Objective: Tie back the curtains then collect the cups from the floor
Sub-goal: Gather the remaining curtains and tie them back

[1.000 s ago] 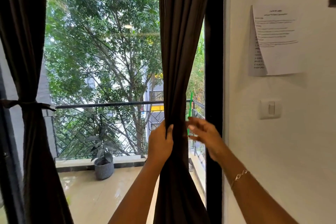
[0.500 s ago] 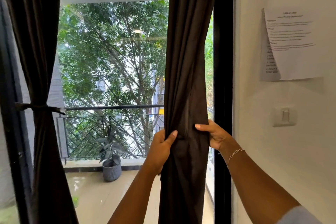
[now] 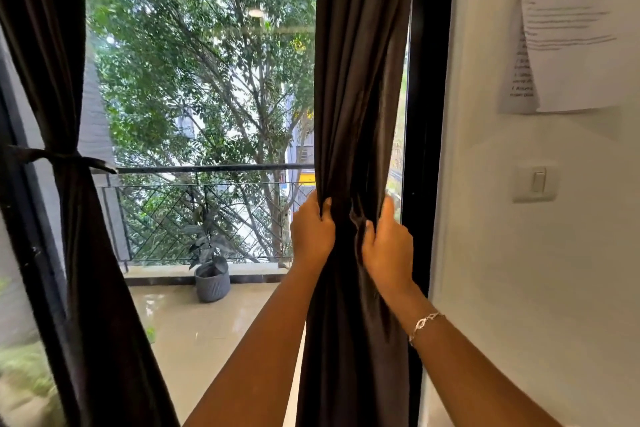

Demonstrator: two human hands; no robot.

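A dark brown right curtain (image 3: 356,87) hangs in front of the black window frame. My left hand (image 3: 311,236) grips its left edge at mid height, and my right hand (image 3: 389,246) grips its right edge, bunching the fabric between them. The left curtain (image 3: 52,55) is gathered by a dark tie-back (image 3: 65,158) at about the same height. No cups are in view.
A white wall (image 3: 519,288) at the right carries a light switch (image 3: 535,184) and taped paper sheets (image 3: 571,35). Beyond the glass are a balcony railing (image 3: 207,170), a potted plant (image 3: 212,274) and trees.
My right hand has come round the right curtain's edge and now grips it closer to my left hand. The fabric is bunched tighter. The view has shifted slightly.
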